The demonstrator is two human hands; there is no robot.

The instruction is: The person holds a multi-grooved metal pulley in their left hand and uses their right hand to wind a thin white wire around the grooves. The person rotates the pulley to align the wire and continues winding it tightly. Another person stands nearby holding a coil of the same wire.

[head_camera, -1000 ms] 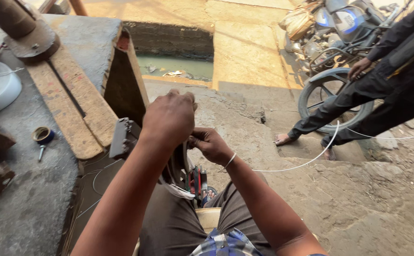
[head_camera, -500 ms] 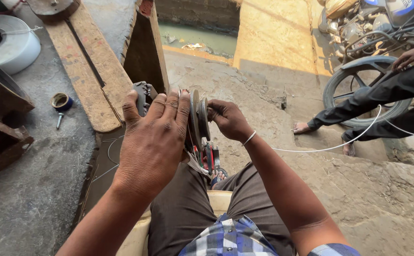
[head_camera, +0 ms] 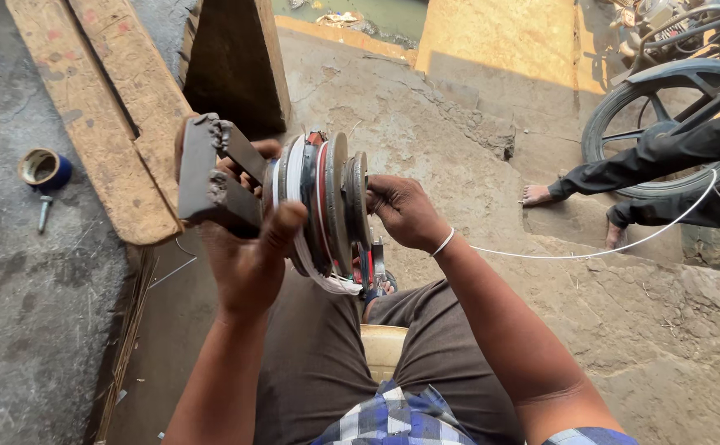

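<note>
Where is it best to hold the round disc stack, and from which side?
Grip the disc stack by its rims, probably one hand on each flat end: left hand at the metal bracket, right hand opposite. The discs stand on edge, faces sideways.

2 hands: the left hand [head_camera: 249, 247] and right hand [head_camera: 401, 210] (both on 1 winding spool [head_camera: 327, 206]). 2 wooden planks [head_camera: 96, 99] at 10 o'clock, 1 tape roll [head_camera: 44, 169] and 1 bolt [head_camera: 43, 214] at 9 o'clock, 1 wheel [head_camera: 665, 124] and 2 bare feet [head_camera: 537, 194] at 2 o'clock.
</note>
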